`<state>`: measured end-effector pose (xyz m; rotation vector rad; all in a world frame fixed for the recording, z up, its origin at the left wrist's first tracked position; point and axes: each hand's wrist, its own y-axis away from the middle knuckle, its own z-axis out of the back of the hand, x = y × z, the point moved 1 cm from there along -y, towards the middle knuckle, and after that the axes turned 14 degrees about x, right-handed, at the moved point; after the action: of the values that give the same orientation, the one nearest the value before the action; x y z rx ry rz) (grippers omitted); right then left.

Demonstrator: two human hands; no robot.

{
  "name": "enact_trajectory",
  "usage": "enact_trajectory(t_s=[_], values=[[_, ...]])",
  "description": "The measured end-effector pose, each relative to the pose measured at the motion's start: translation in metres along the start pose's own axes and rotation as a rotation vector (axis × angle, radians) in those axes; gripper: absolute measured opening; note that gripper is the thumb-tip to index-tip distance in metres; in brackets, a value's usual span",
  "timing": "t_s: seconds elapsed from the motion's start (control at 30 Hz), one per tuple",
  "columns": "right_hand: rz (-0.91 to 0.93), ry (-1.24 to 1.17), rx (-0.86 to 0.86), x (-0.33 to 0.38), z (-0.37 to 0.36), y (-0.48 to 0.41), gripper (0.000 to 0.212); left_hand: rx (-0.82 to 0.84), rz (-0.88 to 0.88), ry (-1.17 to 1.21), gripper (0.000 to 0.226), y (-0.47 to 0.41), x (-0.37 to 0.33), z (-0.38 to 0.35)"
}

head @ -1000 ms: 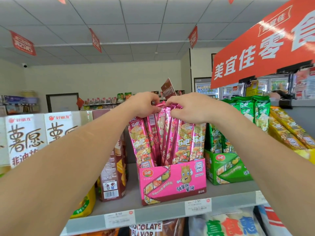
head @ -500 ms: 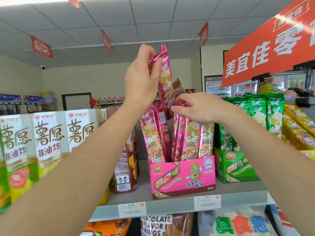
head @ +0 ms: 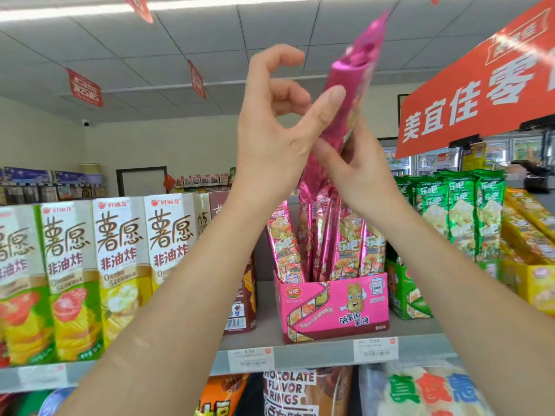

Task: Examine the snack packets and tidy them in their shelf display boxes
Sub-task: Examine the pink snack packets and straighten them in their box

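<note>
Above pink display box (head: 333,307): pink snack packet (head: 350,78) held up for a check, tidying not done.
R hand (head: 360,172) grips it low down; L hand (head: 270,136) has only its thumb against it, other fingers curled off. Other pink packets (head: 348,244) lean unevenly in box; green packets (head: 459,211) prob. next.

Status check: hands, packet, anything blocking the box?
Right hand grips pink packet low down, left hand thumb against it. Packet held tilted above pink display box. Nothing seen in the way.
</note>
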<state>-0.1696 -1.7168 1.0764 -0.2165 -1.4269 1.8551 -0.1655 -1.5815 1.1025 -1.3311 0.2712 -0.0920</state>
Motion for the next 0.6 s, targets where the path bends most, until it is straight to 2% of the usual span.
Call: enact_trajectory(t_s=[0.07, 0.2, 0.37, 0.5, 0.6], values=[[-0.012, -0.104, -0.05, 0.008, 0.008, 0.002, 0.032, 0.064, 0.094, 0.009, 0.034, 0.007, 0.005, 0.001], [-0.047, -0.214, -0.093, 0.022, 0.019, 0.015, 0.028, 0.264, 0.27, 0.058, 0.022, 0.036, 0.019, -0.005], [-0.067, -0.292, -0.058, 0.034, 0.023, 0.041, 0.029, 0.251, 0.433, 0.152, 0.04, 0.073, 0.022, -0.013], [-0.13, -0.402, -0.007, 0.029, 0.021, 0.064, 0.021, 0.301, 0.468, 0.143, 0.042, 0.105, 0.016, -0.028], [-0.188, -0.494, -0.043, 0.024, 0.016, 0.081, 0.03, 0.269, 0.593, 0.157, 0.051, 0.131, 0.01, -0.043]])
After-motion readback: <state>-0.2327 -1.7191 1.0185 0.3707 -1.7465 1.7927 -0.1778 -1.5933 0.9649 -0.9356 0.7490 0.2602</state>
